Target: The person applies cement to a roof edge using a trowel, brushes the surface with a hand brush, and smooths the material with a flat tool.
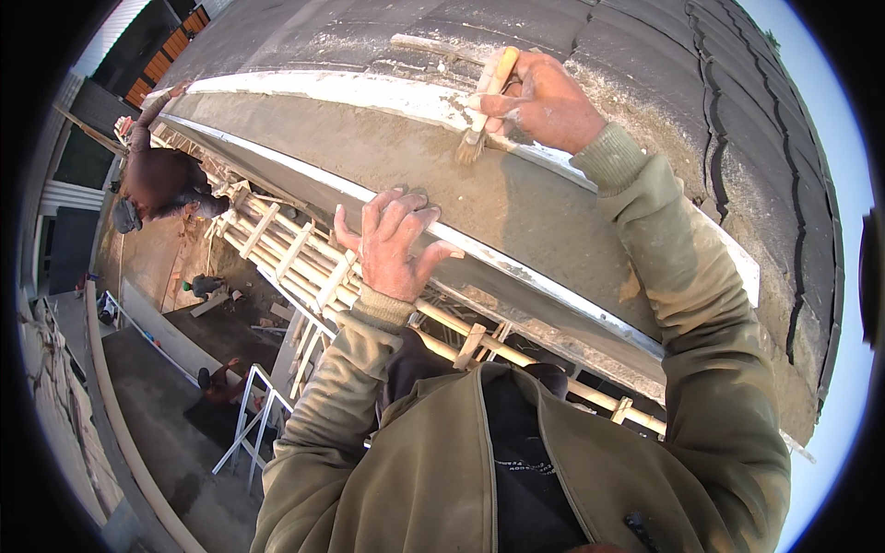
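Observation:
My right hand [548, 103] is closed around a brush [500, 74] with a yellow handle. Its bristles point down and meet the grey-brown mortar surface of a long ledge [553, 217], near the white strip [369, 90] along the roof side. My left hand [392, 241] lies with fingers spread over the ledge's outer edge, where a narrow white strip [516, 263] runs. Those fingertips are grey with dirt and rest on the mortar side. Nothing shows in that hand.
Dark roof tiles [645, 55] slope up beyond the ledge. Bamboo scaffolding [286, 241] runs below its outer side. A co-worker [166, 175] reaches to the ledge's far left end. Far down are other people [219, 382] and a white metal frame [253, 419].

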A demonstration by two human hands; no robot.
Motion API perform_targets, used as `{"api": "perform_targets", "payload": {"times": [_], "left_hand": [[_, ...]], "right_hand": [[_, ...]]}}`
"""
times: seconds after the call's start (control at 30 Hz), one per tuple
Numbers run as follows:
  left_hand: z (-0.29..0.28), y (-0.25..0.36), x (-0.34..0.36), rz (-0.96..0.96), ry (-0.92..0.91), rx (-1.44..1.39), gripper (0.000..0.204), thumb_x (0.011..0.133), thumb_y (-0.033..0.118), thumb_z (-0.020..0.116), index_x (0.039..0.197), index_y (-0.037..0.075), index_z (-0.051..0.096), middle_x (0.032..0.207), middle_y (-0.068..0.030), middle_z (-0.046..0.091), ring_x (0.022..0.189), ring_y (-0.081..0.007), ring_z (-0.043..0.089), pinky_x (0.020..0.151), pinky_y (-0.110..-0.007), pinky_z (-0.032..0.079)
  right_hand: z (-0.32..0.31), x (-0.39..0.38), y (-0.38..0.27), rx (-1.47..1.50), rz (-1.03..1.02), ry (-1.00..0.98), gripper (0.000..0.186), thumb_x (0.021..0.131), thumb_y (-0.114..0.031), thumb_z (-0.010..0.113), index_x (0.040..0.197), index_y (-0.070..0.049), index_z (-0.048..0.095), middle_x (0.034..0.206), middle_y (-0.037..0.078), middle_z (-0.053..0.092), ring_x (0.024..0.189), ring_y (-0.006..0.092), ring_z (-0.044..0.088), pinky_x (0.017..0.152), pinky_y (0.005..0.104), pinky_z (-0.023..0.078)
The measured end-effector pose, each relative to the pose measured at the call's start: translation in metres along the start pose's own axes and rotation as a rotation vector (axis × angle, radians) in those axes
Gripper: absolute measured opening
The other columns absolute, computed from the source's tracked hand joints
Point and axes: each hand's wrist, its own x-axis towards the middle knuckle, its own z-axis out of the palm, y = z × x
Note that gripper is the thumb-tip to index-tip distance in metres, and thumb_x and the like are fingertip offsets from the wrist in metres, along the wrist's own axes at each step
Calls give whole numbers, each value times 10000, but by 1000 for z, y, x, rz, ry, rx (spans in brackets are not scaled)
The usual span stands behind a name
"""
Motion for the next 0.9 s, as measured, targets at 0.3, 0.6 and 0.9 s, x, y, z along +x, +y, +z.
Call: {"api": "perform_targets", "payload": {"times": [0.3,0.6,0.9], "left_hand": [[-5,-2,1,12,-31,-16,533,730,520,852,1156,218,745,1265,56,687,1299,-217,587,1144,-717,144],[-7,-3,3,38,4,31,540,728,548,838,1142,212,753,1242,45,709,1224,-232,609,1144,-613,218],[-3,-8,-1,66,53,-33,559,705,486,855,1154,169,754,1234,13,704,1140,-241,617,1029,-539,322]], "right_hand": [[41,41,8,189,-57,-68,275,953,-216,759,1018,38,677,768,133,713,679,168,739,579,328,581],[74,88,-5,175,-89,-16,267,971,-203,742,1039,47,677,753,140,730,647,166,733,576,307,575],[135,123,-25,260,1,-324,233,934,-148,766,1037,45,687,871,158,768,654,179,740,557,318,596]]}}
